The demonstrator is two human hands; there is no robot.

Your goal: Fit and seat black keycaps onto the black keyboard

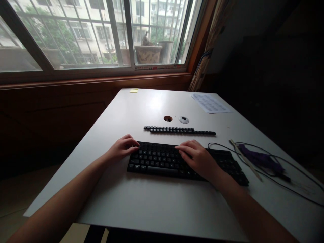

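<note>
A black keyboard (pixel 162 171) lies on the white table (pixel 121 199), and its upper rows look dark, as if keycaps are off there. At its upper left corner, my left hand (pixel 124 145) has thumb and fingertips close together; whatever is between them is too small to make out. My right hand (pixel 194 156) rests over the keyboard right of the middle, its fingertips together at the upper rows, with anything under them hidden. Beyond the keyboard, loose black keycaps (pixel 174 130) stand lined up in rows.
Right of the keyboard lie a black cable (pixel 300 165), a purple cloth (pixel 260 158) and a thin pale stick (pixel 244 158). Farther back are a round cover (pixel 183 119), a table hole (pixel 168 118), printed papers (pixel 211 103) and a yellow note (pixel 134 90).
</note>
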